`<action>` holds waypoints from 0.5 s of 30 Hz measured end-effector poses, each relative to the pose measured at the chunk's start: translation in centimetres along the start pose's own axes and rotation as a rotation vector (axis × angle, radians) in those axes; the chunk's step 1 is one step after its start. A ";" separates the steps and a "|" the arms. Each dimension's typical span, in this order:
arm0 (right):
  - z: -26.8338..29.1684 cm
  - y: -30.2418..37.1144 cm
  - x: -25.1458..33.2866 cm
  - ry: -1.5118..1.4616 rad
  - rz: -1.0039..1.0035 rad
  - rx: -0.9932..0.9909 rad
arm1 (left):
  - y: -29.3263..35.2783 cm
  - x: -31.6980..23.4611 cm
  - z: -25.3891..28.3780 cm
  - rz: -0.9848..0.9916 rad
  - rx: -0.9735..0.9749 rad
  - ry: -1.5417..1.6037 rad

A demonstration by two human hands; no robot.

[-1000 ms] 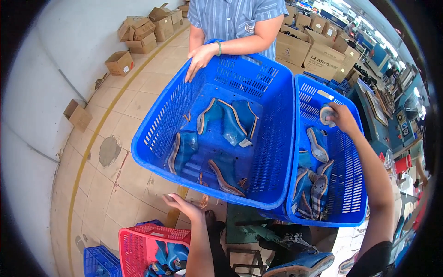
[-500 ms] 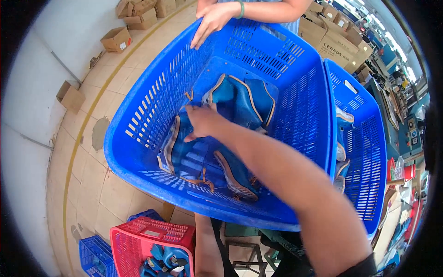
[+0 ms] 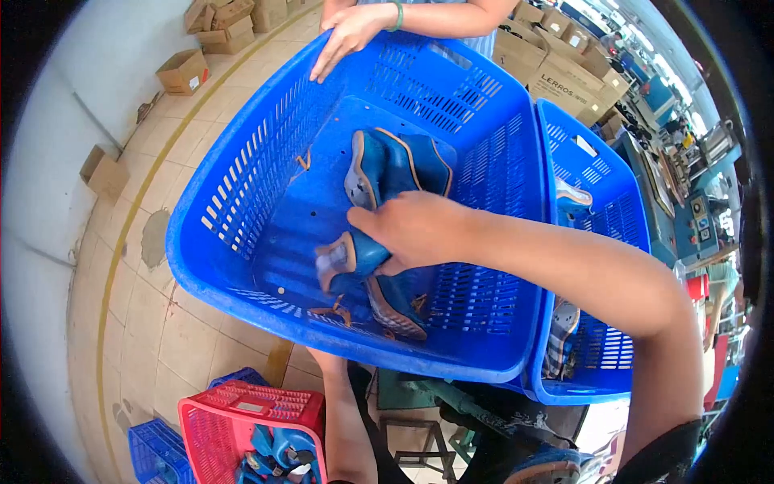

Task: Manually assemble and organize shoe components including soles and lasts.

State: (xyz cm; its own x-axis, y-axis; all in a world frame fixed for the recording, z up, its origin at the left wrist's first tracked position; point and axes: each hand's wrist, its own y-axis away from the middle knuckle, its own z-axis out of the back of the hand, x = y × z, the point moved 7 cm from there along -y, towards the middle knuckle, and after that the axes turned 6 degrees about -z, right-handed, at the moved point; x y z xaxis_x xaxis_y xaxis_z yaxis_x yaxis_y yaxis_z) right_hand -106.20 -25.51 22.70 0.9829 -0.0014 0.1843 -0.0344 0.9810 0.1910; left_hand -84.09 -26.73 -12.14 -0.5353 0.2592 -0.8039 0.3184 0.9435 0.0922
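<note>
My right hand (image 3: 415, 230) is closed on a blue shoe upper (image 3: 367, 252) with a pale, tan-edged end, held inside a large blue perforated basket (image 3: 242, 290). Just beyond that hand, several more blue shoe uppers (image 3: 397, 165) lie together on the basket floor. Another blue shoe upper with a patterned edge (image 3: 395, 315) rests below my hand, near the basket's front wall. My left hand (image 3: 326, 360) is under the near rim, its fingers hidden by the basket. A co-worker's hand (image 3: 355, 34) rests on the far rim.
A second blue basket (image 3: 597, 395) with similar pieces adjoins on the right. Below left stand a red crate (image 3: 250, 397) of blue pieces and a small blue crate (image 3: 149, 452). Cardboard boxes (image 3: 181, 73) line the wall; a workbench with machines is at right.
My right hand has moved right from the basket's left side, bringing the blue shoe upper that lay there with it. The view has shifted slightly; the co-worker's hand stays on the rim.
</note>
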 end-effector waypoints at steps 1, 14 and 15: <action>2.7 1.6 0.5 0.048 0.018 -0.006 | -0.3 -0.3 0.2 0.003 -0.013 0.017; 16.2 31.6 -9.8 0.696 -0.880 -0.580 | -0.3 -4.0 -1.5 -0.107 -0.084 -0.090; 14.2 29.0 -9.6 0.561 -0.776 -0.611 | -0.1 -4.6 -1.3 -0.113 -0.083 -0.104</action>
State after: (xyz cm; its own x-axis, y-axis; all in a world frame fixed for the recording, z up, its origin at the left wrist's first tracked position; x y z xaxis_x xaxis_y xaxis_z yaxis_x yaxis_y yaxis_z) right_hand -119.21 0.18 40.14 0.6481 -0.7134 -0.2664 0.5618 0.6841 -0.4651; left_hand -82.67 -27.77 -7.68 -0.4787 0.1318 -0.8680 0.1927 0.9803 0.0426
